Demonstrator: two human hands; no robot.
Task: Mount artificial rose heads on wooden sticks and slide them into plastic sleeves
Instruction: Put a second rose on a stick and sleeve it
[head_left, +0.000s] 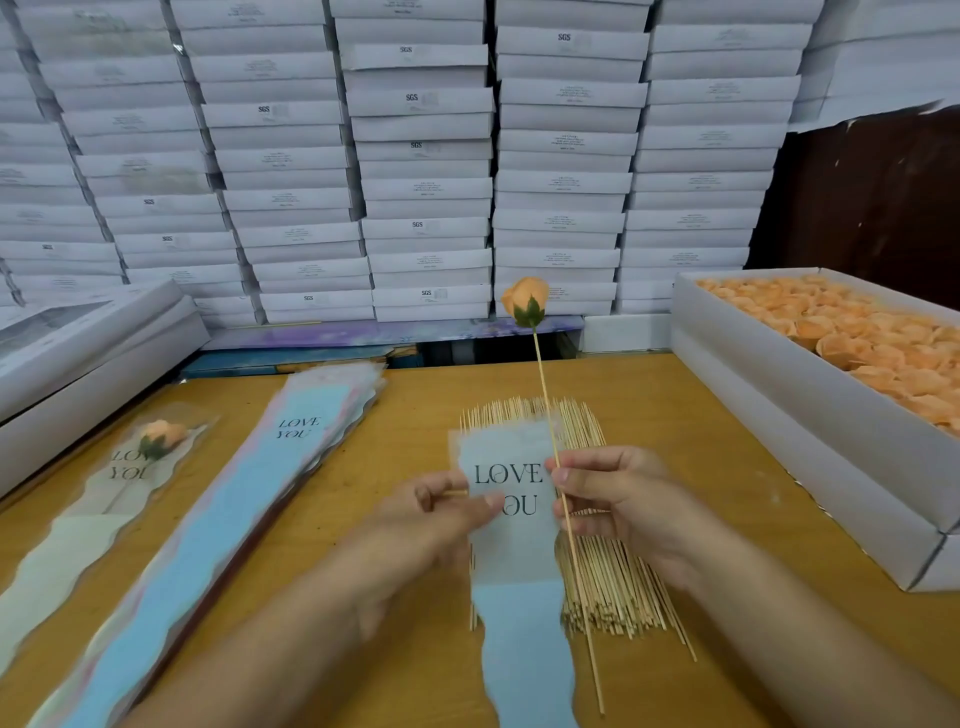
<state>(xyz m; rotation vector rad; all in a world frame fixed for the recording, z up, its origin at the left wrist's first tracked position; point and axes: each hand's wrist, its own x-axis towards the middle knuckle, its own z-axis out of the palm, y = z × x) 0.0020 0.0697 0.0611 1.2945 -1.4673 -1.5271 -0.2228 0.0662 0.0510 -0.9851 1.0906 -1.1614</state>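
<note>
My right hand (613, 499) pinches a thin wooden stick (545, 395) that carries an orange rose head (524, 300) at its top; the stick stands nearly upright, outside the sleeve. My left hand (441, 512) pinches a plastic sleeve (519, 587) printed "LOVE YOU", with a blue lower part, held flat in front of me beside the stick. Under both hands lies a pile of bare wooden sticks (608, 582) on the wooden table (415, 431).
A long white box (810, 441) full of orange rose heads (862, 338) runs along the right. A stack of blue sleeves (249, 499) lies at centre left, and one finished sleeved rose (130, 467) further left. White boxes (415, 156) are piled behind.
</note>
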